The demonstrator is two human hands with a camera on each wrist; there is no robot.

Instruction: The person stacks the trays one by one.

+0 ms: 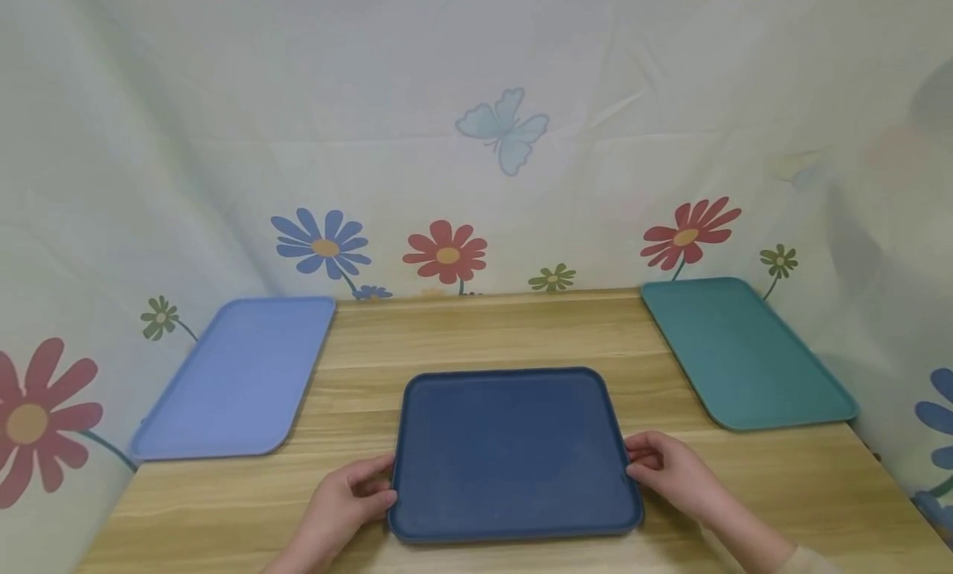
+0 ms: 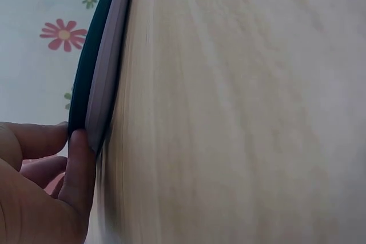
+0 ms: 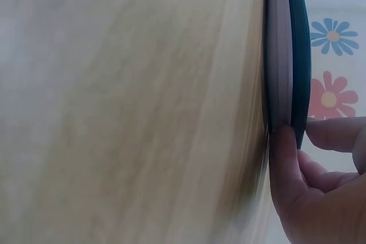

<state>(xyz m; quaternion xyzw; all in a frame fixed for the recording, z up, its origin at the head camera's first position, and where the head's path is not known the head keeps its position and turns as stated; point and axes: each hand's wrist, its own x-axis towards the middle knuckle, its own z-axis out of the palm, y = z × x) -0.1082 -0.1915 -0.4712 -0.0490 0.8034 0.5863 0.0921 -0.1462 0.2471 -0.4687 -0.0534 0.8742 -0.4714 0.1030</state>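
Note:
A dark blue rectangular tray (image 1: 514, 450) with rounded corners and a low raised rim lies at the front middle of the wooden table in the head view. My left hand (image 1: 350, 501) pinches its left edge between thumb and fingers. On the opposite side my right hand (image 1: 673, 473) grips the right edge the same way. In the left wrist view, the tray's side (image 2: 91, 67) shows a dark rim with a pale band beneath, close over the table. The right wrist view shows a similar dark rim (image 3: 300, 55) between thumb and finger.
A light blue-violet tray (image 1: 238, 375) lies slanted at the table's left edge, and a green tray (image 1: 744, 351) slants along the right edge. Wood-grain tabletop (image 1: 484, 330) shows between them. A flower-printed cloth (image 1: 596, 177) hangs behind and at both sides.

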